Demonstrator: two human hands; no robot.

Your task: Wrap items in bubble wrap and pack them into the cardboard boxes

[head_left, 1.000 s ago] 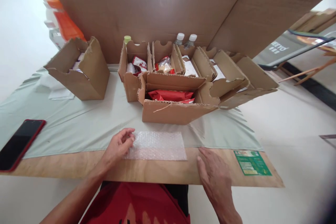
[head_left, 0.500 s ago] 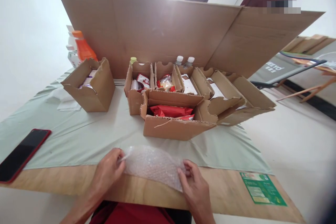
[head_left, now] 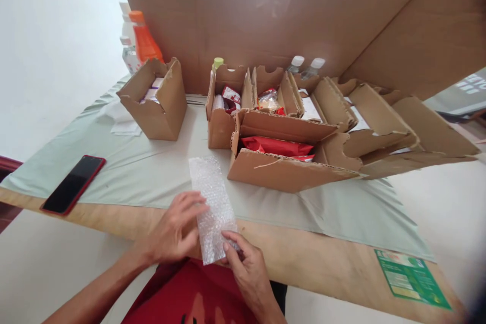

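A strip of clear bubble wrap (head_left: 216, 207) stands lengthwise in front of me, its far end over the green cloth and its near end at the table's wooden edge. My right hand (head_left: 248, 268) pinches its lower right side between thumb and fingers. On the other side, my left hand (head_left: 180, 228) has its fingers apart, with the fingertips at the strip's left edge; whether they touch it I cannot tell. Just beyond is a cardboard box (head_left: 288, 174) with red packets (head_left: 277, 146) inside.
Several open cardboard boxes (head_left: 222, 131) holding packets line the back, before a tall cardboard panel (head_left: 246, 20). Another box (head_left: 167, 116) stands left, near an orange bottle (head_left: 147, 43). A phone (head_left: 74, 185) lies at the left and a green printed sheet (head_left: 412, 278) at the right.
The bubble wrap has turned from lying crosswise to lengthwise. My left hand has let go of its end and opened; my right hand still grips it. The view has tilted down.
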